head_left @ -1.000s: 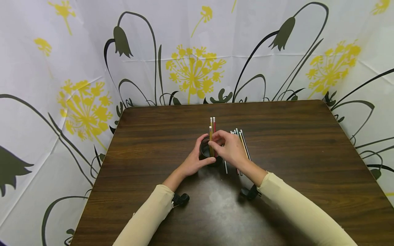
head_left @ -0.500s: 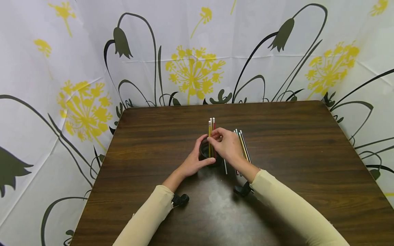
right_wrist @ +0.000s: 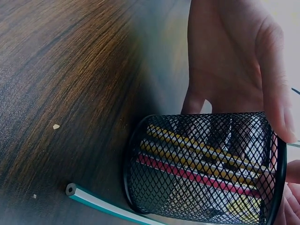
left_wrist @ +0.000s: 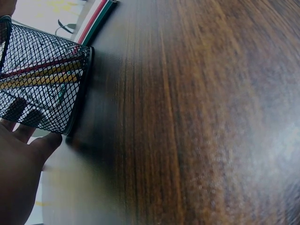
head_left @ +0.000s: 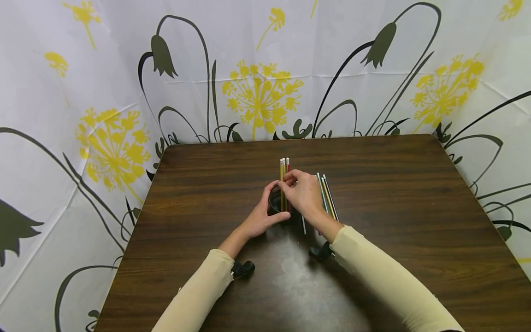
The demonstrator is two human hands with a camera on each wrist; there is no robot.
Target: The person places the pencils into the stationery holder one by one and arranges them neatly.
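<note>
A black mesh pencil cup (head_left: 274, 201) stands upright on the table, and my left hand (head_left: 259, 217) grips its side. Two yellow pencils and one red pencil (head_left: 288, 163) stand in it, eraser ends up. My right hand (head_left: 306, 193) is at the rim, its thumb and fingers pinching the nearer yellow pencil (head_left: 281, 171). Through the mesh in the right wrist view, all three pencils reach down near the cup's base (right_wrist: 132, 173). The left wrist view shows my left fingers (left_wrist: 49, 143) against the mesh wall (left_wrist: 42, 110).
Several loose pencils (head_left: 329, 198) lie on the brown wooden table (head_left: 394, 207) to the right of the cup, partly hidden by my right hand. A teal and white pencil (right_wrist: 101, 201) lies close to the cup's base. A flower-patterned curtain (head_left: 257, 41) hangs behind the table.
The nearer yellow pencil's eraser end has shifted up and slightly left in the head view, level with the others. My right hand and forearm have moved left; my left hand stays in place.
</note>
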